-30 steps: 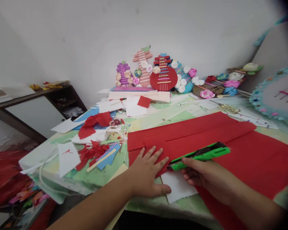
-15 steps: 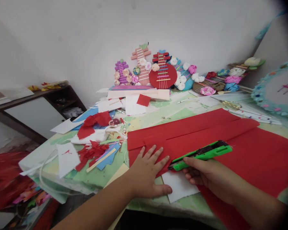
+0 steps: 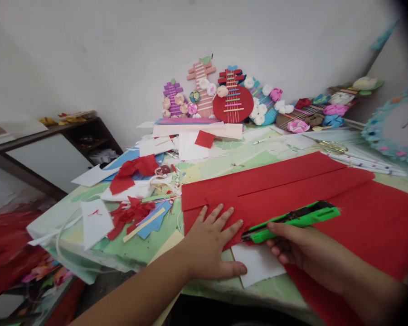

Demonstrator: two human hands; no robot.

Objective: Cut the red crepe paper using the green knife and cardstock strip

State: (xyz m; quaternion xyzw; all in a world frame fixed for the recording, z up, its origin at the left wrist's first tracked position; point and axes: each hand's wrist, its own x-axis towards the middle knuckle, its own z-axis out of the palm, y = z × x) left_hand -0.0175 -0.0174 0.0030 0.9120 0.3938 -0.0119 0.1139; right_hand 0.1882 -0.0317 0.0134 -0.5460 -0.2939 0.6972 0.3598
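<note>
Spread flat over red crepe-like paper [image 3: 292, 183], my left hand [image 3: 212, 246] presses it down near its left front part, fingers apart. My right hand [image 3: 299, 246] grips a green utility knife [image 3: 292, 222], thumb on its near side, tip pointing left. The knife's tip is close to my left fingers, over the red paper; whether the blade touches the paper I cannot tell. Beneath the red paper's front edge shows a white card [image 3: 256, 265]. The red paper has folds or cut lines along it and drapes over the table's front edge at the right.
Scraps of red paper [image 3: 132, 172], white card and blue pieces lie at the left. Scissors [image 3: 329, 146] and white sticks [image 3: 367, 165] lie at the back right. Several lute-shaped crafts, one a red lute [image 3: 233, 104], stand against the wall. A cabinet [image 3: 54, 158] stands at the left.
The knife and my right hand have shifted slightly to the right, its tip now a little farther from my left fingers. My left hand stays flat on the paper. The view has moved slightly.
</note>
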